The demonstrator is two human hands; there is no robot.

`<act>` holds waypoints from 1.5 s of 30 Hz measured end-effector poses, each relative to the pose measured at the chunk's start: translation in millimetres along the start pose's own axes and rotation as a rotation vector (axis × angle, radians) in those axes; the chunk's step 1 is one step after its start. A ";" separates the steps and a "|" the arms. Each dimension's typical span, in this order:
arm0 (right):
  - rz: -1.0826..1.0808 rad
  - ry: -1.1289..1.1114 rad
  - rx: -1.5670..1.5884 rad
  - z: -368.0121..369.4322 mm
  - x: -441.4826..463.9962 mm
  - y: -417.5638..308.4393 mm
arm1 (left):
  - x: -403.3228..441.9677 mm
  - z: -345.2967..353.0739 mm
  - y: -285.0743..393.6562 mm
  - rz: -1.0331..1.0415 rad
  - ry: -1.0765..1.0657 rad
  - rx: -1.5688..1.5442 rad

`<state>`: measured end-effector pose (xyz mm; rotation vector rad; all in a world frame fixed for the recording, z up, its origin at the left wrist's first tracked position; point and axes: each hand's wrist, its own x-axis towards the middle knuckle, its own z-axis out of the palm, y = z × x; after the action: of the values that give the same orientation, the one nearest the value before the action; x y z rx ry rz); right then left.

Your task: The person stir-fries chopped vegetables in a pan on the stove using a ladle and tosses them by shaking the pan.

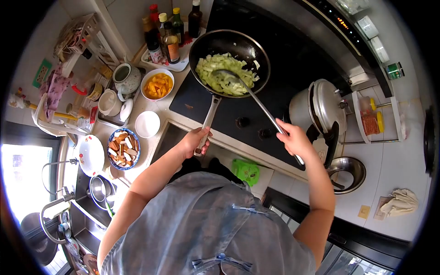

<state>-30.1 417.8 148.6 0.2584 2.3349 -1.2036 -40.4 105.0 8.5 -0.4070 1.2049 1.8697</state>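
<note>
Left grip is clasping the black wok's handle, right grip the steel ladle, ideally turning pale-green pieces evenly.

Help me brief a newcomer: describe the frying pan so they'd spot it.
Find the black cooktop, then its left side. There is the frying pan, its handle in the left hand. Unlike the lidded silver pot, it is open, holding pale green pieces.
</note>
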 end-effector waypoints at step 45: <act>-0.023 0.082 0.422 50.1 29.2 28.8 | 3.1 -5.7 -2.4 0.016 0.002 0.077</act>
<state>-27.1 392.9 89.0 0.4314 2.1318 -1.7206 -41.2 102.0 2.4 -0.3583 1.2809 1.8309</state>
